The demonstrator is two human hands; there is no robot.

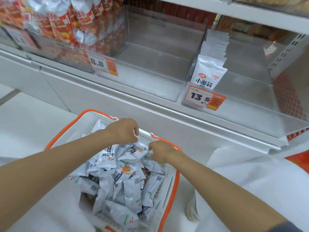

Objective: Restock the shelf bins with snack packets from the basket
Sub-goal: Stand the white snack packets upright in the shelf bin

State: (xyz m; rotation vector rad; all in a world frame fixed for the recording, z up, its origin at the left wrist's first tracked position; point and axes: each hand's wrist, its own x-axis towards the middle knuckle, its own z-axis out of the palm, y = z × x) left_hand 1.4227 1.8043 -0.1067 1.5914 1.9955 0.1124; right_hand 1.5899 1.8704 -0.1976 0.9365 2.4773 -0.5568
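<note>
The shelf [150, 111] runs across the upper view with clear bins set side by side, their low front walls letting stock stand upright and face outward; the left bin [55, 52] is crammed with red packets [63, 30], the middle bin [150, 77] shows only its bare floor, and the right bin [250, 91] holds a single row of white packets [209, 71] stood on end against its left wall, so most of its width is free. The basket [167, 174], white with orange handles folded outward to leave the mouth clear, sits just below the shelf's edge, probably parked there to keep each reach short. It is heaped with snack packets [130, 190] lying every way up; their white wrapping looks like that of the row in the right bin, so that bin is likely their home. The left grip [123, 131] hangs over the far end of the heap, fingers curled down and pinching a packet's edge; the right grip [163, 152], close beside it, pinches the upper edge of a top packet. The price tag [200, 97] reading 13.5 is fixed to the right bin's front.
</note>
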